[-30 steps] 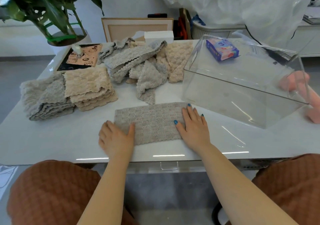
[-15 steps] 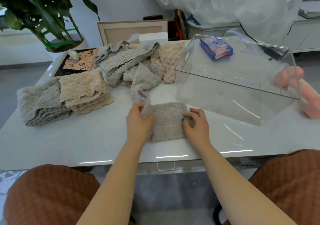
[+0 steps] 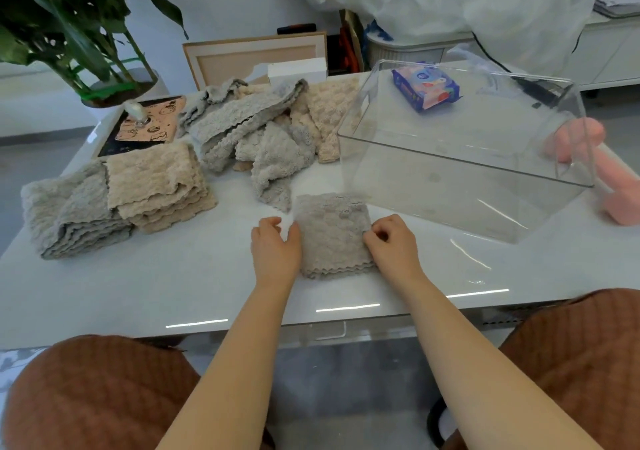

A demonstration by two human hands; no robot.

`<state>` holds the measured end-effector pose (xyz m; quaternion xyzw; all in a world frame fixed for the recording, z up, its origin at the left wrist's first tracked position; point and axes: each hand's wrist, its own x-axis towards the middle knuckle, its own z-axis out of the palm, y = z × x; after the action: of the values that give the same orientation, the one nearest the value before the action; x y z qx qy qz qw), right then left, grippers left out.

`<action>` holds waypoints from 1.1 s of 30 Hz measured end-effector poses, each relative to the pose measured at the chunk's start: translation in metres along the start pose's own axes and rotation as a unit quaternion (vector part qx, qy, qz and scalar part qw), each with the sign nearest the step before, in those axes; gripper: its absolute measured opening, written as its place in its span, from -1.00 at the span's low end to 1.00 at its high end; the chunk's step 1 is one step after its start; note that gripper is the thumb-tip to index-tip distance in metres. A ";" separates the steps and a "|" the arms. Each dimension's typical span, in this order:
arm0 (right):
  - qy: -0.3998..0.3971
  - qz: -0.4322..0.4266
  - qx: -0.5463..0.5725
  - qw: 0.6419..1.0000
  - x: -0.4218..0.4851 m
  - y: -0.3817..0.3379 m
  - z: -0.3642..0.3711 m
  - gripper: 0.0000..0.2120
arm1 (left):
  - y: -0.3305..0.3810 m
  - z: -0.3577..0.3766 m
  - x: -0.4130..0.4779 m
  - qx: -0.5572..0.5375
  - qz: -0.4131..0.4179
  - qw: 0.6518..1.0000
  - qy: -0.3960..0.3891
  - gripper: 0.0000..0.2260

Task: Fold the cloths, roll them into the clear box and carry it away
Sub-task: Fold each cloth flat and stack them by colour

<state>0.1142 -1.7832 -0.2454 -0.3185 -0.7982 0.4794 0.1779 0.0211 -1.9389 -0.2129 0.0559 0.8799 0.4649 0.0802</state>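
Pinching the edge of the folded grey cloth, just before the clear box, is the right grip; the left grip is curling alongside, hold unclear. An uneven release could be springing the fold open.

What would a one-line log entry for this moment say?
grey cloth: folded square on table | left hand: at its left edge, grip unclear | right hand: pinches right edge | clear box: no cloths inside

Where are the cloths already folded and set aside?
In the head view, the folded stacks sit on the left side of the table, just left of the unfolded heap and in front of the patterned mat.
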 end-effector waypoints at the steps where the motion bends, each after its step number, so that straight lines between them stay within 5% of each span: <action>1: 0.009 -0.005 -0.004 1.000 -0.001 0.000 0.000 -0.85 | -0.004 0.002 0.005 -0.010 -0.059 0.997 -0.053 -0.54; 4: 0.009 -0.020 -0.027 0.999 -0.001 -0.003 0.000 -0.92 | -0.005 0.009 0.005 -0.102 -0.131 0.975 -0.149 -0.39; 8: -0.036 0.006 -0.036 0.999 0.002 -0.011 -0.001 -0.74 | -0.001 0.016 0.002 -0.204 -0.136 0.954 -0.170 -0.68; 12: -0.043 0.056 -0.103 0.992 0.008 -0.034 0.027 -0.75 | -0.001 -0.017 0.008 -0.332 -0.156 0.912 -0.184 -0.70; 16: -0.152 0.084 0.093 0.980 0.007 -0.075 0.073 -0.79 | -0.011 -0.073 0.029 -0.379 -0.132 0.899 -0.174 -0.65; 22: -0.273 0.136 0.274 0.912 0.007 -0.130 0.137 -0.65 | -0.033 -0.159 0.063 -0.418 -0.112 0.894 -0.117 -0.68; 27: -0.282 0.018 0.288 0.915 0.019 -0.204 0.183 -0.64 | -0.052 -0.233 0.103 -0.388 -0.032 0.920 -0.044 -0.67; 33: -0.301 -0.076 0.217 0.926 0.027 -0.276 0.251 -0.68 | -0.085 -0.292 0.162 -0.278 -0.053 0.946 0.160 -0.49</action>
<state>-0.1468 -2.0209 -0.1235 -0.0516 -0.7123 0.6993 0.0298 -0.1959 -2.1950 -0.1362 -0.0908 0.7184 0.6893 -0.0249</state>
